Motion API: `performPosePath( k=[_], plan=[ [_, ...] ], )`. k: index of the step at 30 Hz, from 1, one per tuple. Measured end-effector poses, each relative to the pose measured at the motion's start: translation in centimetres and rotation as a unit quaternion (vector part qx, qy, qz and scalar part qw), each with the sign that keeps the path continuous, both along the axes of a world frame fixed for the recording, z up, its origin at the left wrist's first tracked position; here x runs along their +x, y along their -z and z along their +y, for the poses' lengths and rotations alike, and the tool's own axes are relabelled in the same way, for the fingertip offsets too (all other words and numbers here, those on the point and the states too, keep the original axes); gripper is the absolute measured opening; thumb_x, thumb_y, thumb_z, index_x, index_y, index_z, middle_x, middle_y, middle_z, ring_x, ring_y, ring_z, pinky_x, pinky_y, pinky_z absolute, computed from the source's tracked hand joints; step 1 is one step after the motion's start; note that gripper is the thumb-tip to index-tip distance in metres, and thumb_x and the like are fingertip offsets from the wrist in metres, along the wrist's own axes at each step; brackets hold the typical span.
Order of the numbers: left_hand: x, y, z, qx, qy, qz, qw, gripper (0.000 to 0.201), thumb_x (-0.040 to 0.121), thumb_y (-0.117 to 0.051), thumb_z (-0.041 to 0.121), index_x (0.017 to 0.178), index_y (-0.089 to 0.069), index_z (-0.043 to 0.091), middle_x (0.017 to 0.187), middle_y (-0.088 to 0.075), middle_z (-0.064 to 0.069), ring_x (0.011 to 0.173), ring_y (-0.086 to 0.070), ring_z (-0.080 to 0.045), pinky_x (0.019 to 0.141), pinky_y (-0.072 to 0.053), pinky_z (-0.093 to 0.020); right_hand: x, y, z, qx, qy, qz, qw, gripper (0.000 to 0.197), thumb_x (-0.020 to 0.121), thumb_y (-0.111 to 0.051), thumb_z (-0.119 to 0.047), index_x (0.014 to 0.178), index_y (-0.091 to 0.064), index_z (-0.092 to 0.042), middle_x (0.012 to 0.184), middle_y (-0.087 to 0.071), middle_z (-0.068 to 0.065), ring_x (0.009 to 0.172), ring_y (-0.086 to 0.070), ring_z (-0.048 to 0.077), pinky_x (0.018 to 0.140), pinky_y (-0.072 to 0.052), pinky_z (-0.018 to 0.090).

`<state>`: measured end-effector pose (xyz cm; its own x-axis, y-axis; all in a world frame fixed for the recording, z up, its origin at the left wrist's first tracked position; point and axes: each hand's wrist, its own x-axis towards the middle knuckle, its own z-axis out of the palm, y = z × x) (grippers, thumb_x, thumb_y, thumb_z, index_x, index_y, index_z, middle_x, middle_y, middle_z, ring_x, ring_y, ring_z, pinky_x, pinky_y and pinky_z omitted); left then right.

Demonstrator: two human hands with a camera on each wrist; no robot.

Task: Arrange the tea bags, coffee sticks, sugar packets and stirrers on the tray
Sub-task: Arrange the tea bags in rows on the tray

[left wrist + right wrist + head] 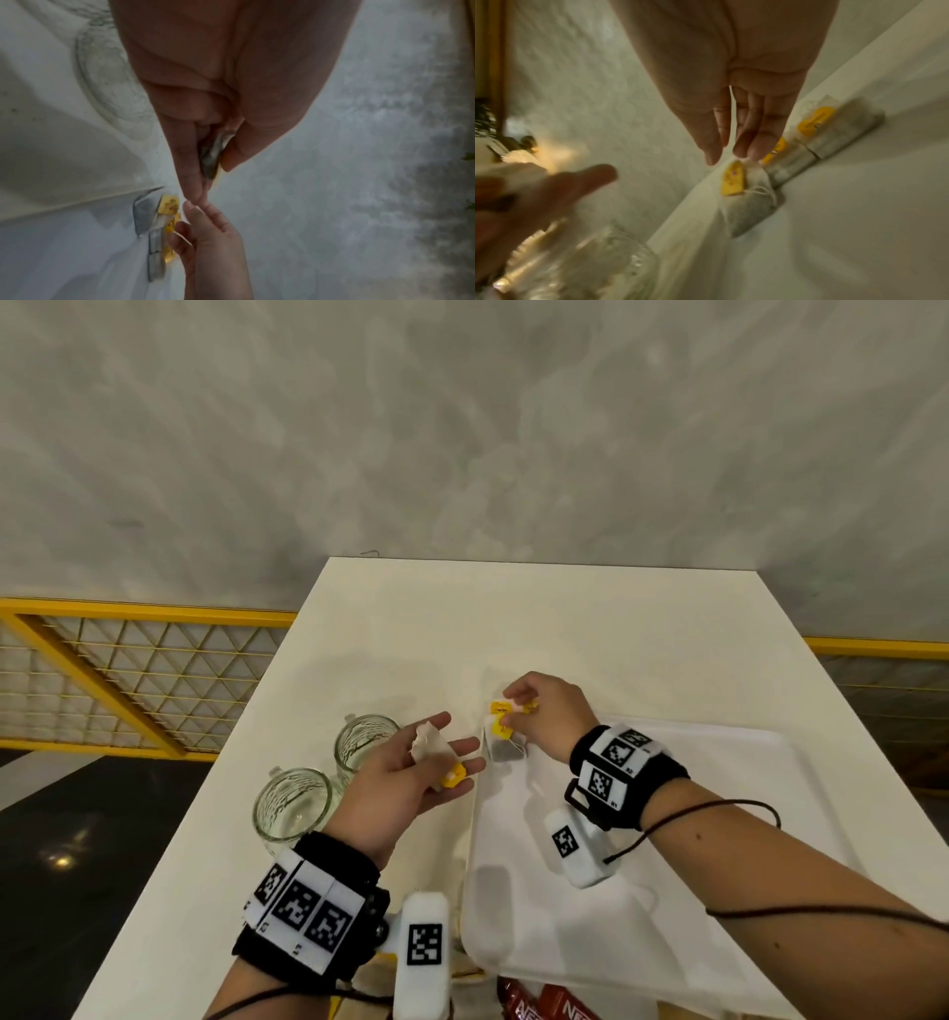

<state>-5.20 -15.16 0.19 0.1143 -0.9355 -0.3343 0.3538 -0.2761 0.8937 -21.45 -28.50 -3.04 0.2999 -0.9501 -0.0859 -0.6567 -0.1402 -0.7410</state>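
Three tea bags [808,142] lined at tray [667,942] 11 o'clock corner; right hand [552,711] fingertips pinching the nearest bag's top — left hand [411,778] thumb presses spare bag [431,752] on spread fingers; coffee sticks [544,1006] off tray at 6 o'clock, sugar and stirrers unseen.

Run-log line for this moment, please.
left hand: holds tea bag | right hand: placing tea bags at tray corner

Yellow-tagged tea bags [502,743], white tray [667,891], red coffee sticks [544,1006]
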Motion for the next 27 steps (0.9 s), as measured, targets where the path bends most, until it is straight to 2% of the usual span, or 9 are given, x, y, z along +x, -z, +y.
performPosePath(
  k=[3, 6, 10, 13, 17, 21, 23, 25, 27],
  plan=[
    [-0.2, -0.3, -0.1, 0.008, -0.018, 0.066, 0.998, 0.030, 0.097, -0.049, 0.003, 0.126, -0.055, 0.004, 0.112, -0.071, -0.018, 0.104, -0.069, -0.031, 0.087, -0.057, -0.036, -0.4, -2.4, 2.5, -0.070, 0.001, -0.094, 0.993, 0.024, 0.077, -0.078, -0.025, 0.099, -0.068, -0.024, 0.097, -0.059, -0.006, 0.069, -0.052, 0.009, 0.069, -0.042, 0.018],
    [-0.8, -0.8, -0.5, 0.032, -0.036, 0.137, 0.989, 0.036, 0.100, -0.045, 0.018, 0.128, -0.054, -0.002, 0.113, -0.069, -0.021, 0.102, -0.068, -0.030, 0.083, -0.059, -0.034, -0.7, -4.8, 6.5, -0.076, -0.107, -0.204, 0.970, 0.024, 0.071, -0.084, -0.025, 0.090, -0.069, -0.023, 0.089, -0.061, -0.003, 0.060, -0.051, 0.010, 0.061, -0.044, 0.019],
    [-2.2, -1.9, -0.7, 0.050, 0.004, 0.188, 0.981, 0.047, 0.101, -0.038, 0.028, 0.134, -0.048, -0.003, 0.104, -0.066, -0.021, 0.084, -0.070, -0.025, 0.070, -0.059, -0.028, -1.6, -4.6, 8.7, -0.124, -0.191, -0.111, 0.967, 0.031, 0.071, -0.083, -0.026, 0.100, -0.070, -0.022, 0.092, -0.058, -0.009, 0.070, -0.056, 0.008, 0.066, -0.040, 0.011],
    [-3.2, -2.4, -0.6, 0.056, 0.032, 0.178, 0.982, 0.047, 0.101, -0.038, 0.028, 0.134, -0.048, -0.003, 0.103, -0.067, -0.021, 0.078, -0.072, -0.022, 0.068, -0.060, -0.027, -2.8, -4.4, 8.7, -0.111, -0.154, -0.142, 0.972, 0.022, 0.076, -0.079, -0.020, 0.097, -0.072, -0.019, 0.093, -0.063, -0.006, 0.069, -0.058, 0.011, 0.068, -0.043, 0.013],
    [-4.0, -2.6, 0.0, 0.040, 0.069, 0.096, 0.992, 0.042, 0.101, -0.042, 0.026, 0.128, -0.053, -0.004, 0.117, -0.065, -0.024, 0.103, -0.067, -0.028, 0.083, -0.059, -0.033, -4.4, -5.1, 9.3, -0.084, -0.145, -0.183, 0.969, 0.013, 0.079, -0.077, -0.022, 0.092, -0.075, -0.021, 0.091, -0.064, -0.006, 0.071, -0.059, 0.010, 0.069, -0.046, 0.018],
    [-4.8, -3.7, 0.6, 0.023, 0.148, 0.047, 0.987, 0.046, 0.096, -0.046, 0.034, 0.122, -0.059, -0.001, 0.120, -0.065, -0.024, 0.107, -0.067, -0.032, 0.088, -0.057, -0.037, -5.2, -5.7, 9.3, -0.088, -0.109, -0.201, 0.970, 0.033, 0.077, -0.079, -0.019, 0.105, -0.069, -0.031, 0.094, -0.053, -0.010, 0.058, -0.051, 0.016, 0.061, -0.052, 0.028],
    [-5.1, -4.3, 0.8, 0.021, 0.192, 0.048, 0.980, 0.051, 0.090, -0.049, 0.037, 0.123, -0.059, -0.001, 0.119, -0.066, -0.023, 0.106, -0.067, -0.035, 0.086, -0.058, -0.037, -5.5, -5.8, 9.2, -0.064, -0.114, -0.208, 0.969, 0.033, 0.074, -0.080, -0.016, 0.100, -0.070, -0.035, 0.093, -0.053, -0.007, 0.057, -0.046, 0.011, 0.057, -0.048, 0.023],
    [-5.4, -4.6, 1.0, 0.013, 0.222, 0.042, 0.974, 0.048, 0.090, -0.053, 0.032, 0.123, -0.059, -0.002, 0.120, -0.066, -0.020, 0.108, -0.067, -0.033, 0.086, -0.058, -0.035, -5.9, -5.8, 9.1, -0.061, -0.107, -0.221, 0.967, 0.027, 0.076, -0.078, -0.012, 0.094, -0.071, -0.031, 0.092, -0.056, -0.007, 0.058, -0.044, 0.009, 0.060, -0.045, 0.022],
    [-5.5, -4.6, 1.2, -0.005, 0.249, 0.024, 0.968, 0.037, 0.094, -0.052, 0.018, 0.127, -0.056, 0.000, 0.123, -0.066, -0.014, 0.111, -0.065, -0.031, 0.089, -0.056, -0.035, -6.2, -5.8, 9.1, -0.049, -0.091, -0.249, 0.963, 0.019, 0.079, -0.076, -0.013, 0.094, -0.073, -0.026, 0.092, -0.058, -0.007, 0.059, -0.043, 0.011, 0.063, -0.051, 0.032]
  ],
)
